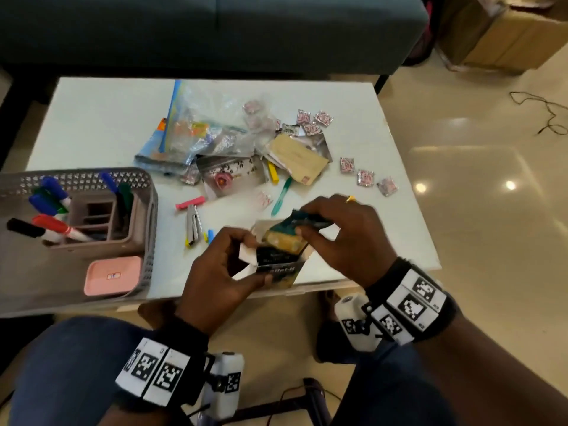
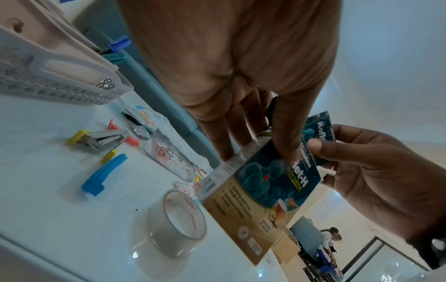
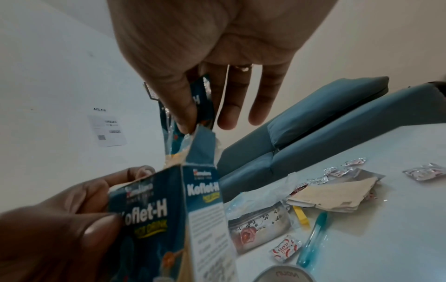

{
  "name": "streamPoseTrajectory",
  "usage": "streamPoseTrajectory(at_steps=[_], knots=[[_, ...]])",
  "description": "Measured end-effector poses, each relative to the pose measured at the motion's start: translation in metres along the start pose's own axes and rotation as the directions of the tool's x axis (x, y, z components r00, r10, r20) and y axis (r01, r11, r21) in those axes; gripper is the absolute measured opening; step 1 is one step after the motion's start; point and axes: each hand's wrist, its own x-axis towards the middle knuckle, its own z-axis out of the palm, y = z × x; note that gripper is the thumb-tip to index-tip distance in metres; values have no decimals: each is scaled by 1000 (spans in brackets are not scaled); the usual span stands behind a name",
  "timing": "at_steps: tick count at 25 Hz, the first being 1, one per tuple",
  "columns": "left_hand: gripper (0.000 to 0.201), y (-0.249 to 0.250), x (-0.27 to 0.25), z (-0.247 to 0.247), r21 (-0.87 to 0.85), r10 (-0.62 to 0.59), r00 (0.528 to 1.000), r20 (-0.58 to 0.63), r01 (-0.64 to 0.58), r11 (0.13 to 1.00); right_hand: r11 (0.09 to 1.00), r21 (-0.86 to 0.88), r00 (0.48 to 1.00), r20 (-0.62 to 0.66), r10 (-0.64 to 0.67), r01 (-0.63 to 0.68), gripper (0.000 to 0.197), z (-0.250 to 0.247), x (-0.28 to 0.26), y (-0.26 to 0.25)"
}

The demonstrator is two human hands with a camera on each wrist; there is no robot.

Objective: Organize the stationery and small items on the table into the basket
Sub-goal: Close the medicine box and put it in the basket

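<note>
Sachets (image 1: 310, 224) pinched in the right hand (image 1: 344, 232) sit half inside the box (image 1: 276, 259), over the table's (image 1: 101, 118) near edge. Left-wrist view: the left hand (image 2: 231, 80) grips that box. Right-wrist view: best keep the flap (image 3: 201, 141) clear and push straight, then carry it to the basket (image 1: 147, 210).

A white table (image 1: 101, 118) stands before the sofa. On it sit a grey basket (image 1: 147, 216) at the left edge, a clear plastic bag (image 1: 196, 133), a tan envelope (image 1: 302, 158), scattered small sachets (image 1: 365, 177), a stapler (image 1: 193, 224), coloured clips (image 1: 189, 203), a teal pen (image 1: 281, 195) and a tape roll (image 2: 178, 219).
</note>
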Motion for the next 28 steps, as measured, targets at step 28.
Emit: streamPoseTrajectory(at_steps=[28], knots=[[53, -12, -7, -26, 114, -50, 980, -194, 73, 991, 970, -13, 968, 47, 245, -244, 13, 43, 98, 72]])
